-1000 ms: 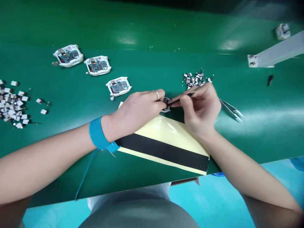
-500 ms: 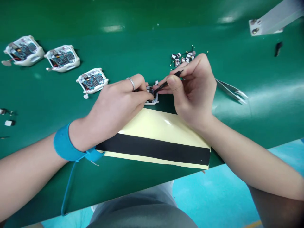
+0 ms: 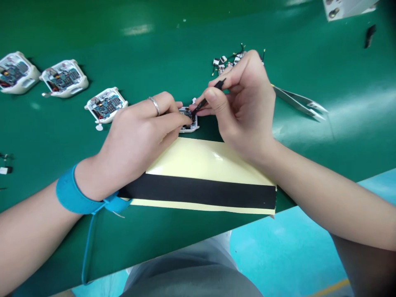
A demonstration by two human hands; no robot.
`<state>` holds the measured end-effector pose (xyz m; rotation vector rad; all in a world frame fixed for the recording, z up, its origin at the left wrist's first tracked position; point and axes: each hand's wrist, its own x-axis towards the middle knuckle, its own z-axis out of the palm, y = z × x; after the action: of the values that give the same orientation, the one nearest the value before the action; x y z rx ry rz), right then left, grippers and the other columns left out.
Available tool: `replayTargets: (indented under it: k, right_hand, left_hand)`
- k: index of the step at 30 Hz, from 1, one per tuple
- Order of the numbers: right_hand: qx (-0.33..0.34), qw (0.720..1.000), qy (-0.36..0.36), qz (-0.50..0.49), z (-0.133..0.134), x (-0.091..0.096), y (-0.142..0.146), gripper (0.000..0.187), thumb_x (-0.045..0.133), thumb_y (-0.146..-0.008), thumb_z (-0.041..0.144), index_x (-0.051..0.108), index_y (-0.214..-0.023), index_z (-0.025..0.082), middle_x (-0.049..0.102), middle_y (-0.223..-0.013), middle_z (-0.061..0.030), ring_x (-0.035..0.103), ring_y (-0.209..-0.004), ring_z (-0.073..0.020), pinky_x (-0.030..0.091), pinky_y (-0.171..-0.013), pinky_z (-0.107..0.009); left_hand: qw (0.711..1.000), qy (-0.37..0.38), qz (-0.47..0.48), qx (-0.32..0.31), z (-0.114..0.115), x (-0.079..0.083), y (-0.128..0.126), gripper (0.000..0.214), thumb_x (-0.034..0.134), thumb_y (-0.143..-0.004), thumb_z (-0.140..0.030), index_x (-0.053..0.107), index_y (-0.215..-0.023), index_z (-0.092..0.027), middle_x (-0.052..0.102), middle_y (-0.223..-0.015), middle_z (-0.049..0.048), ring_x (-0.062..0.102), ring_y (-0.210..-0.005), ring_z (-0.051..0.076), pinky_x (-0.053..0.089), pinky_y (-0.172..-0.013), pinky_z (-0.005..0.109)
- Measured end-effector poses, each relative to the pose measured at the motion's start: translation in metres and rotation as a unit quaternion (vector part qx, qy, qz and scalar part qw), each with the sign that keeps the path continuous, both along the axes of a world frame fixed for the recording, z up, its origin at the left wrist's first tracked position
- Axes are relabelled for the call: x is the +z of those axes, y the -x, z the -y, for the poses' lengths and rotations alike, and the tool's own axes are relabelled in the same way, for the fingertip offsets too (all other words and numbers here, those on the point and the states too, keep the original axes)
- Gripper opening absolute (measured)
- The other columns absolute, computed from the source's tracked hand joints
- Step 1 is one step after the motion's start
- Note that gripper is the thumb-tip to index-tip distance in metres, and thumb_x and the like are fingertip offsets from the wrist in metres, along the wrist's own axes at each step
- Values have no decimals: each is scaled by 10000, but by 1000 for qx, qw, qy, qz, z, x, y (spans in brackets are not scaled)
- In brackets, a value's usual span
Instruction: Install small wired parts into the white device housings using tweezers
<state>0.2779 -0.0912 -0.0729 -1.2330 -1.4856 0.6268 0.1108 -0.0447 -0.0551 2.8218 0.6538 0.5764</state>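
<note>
A small white watch case (image 3: 195, 126) with a dark circuit board inside lies on the green bench, partly covered by my fingers. My left hand (image 3: 139, 123) is closed on its left side, with the index fingertip over the board. Between thumb and fingers, my right hand (image 3: 244, 103) pinches a slim black pen-like tool (image 3: 202, 102). The tool's lower tip meets the board near my left index finger; its exact contact is hidden. Just below the case lies a pale yellow sheet (image 3: 198, 159) with a black strip (image 3: 210, 192) along it.
Several open white watch cases with circuit boards, one of them close by (image 3: 107, 105), stand at left. Behind my right hand is a pile of small wired parts (image 3: 221, 62). Metal tweezers (image 3: 300, 103) lie right of it. A blue wrist strap (image 3: 72, 192) trails a cord toward the bench edge.
The camera view has shifted a little, so most bench items sit further left in the picture. Both hands keep nearly the same hold on the watch case and the black tool.
</note>
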Motion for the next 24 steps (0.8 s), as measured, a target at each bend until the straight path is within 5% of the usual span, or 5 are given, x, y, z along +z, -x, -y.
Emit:
replayTargets:
  k: [13,24]
  right_hand:
    - [14,1000,-14,4,0,2,-2,262,455,-828,218,242,-674,231,392,-740,15,568,-665,-103,517,-546,-240]
    - [3,1000,7,8,1,2,-2,263,455,-836,282,244,-688,231,400,-760,17,555,-671,-87,504,-550,-200]
  left_hand:
    - [998,-66,-17,-3,2,2,2,225,405,-825,-129,603,-874,-223,642,-843,-13,631,-887,167,526,-635,235]
    - [999,-39,-23,15,2,0,0,202,429,-826,-170,620,-849,-231,640,-823,-1,642,-747,163,514,-585,259]
